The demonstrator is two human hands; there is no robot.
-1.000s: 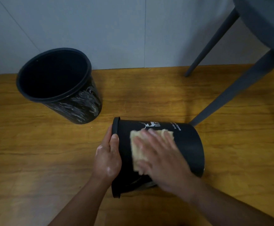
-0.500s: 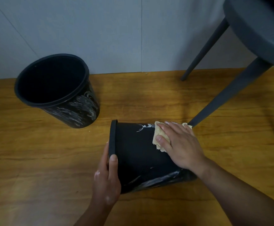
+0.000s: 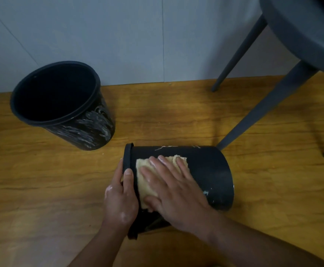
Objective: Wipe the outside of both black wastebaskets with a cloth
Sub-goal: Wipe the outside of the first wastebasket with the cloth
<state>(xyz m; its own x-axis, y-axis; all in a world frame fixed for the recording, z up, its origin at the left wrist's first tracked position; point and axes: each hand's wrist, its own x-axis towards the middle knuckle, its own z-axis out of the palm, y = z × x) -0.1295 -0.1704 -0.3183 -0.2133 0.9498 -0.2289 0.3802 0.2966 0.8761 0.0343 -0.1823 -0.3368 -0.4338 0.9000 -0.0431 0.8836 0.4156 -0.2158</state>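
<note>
A black wastebasket (image 3: 211,174) lies on its side on the wooden floor, rim to the left, with a white deer print along its far side. My left hand (image 3: 121,199) grips its rim, thumb over the edge. My right hand (image 3: 174,191) lies flat with spread fingers on a yellowish cloth (image 3: 144,182), pressing it against the basket's wall close to the rim. A second black wastebasket (image 3: 84,130) stands upright at the back left, its outside smeared with white streaks.
A dark grey stool (image 3: 299,31) stands at the right; one leg (image 3: 261,110) comes down just behind the lying basket's base, another (image 3: 236,56) near the wall. A grey wall (image 3: 138,35) runs along the back. Wooden floor (image 3: 41,189) spreads left and front.
My right hand has slid the cloth left along the basket, from near its base to beside the rim. My left hand has kept its grip on the rim.
</note>
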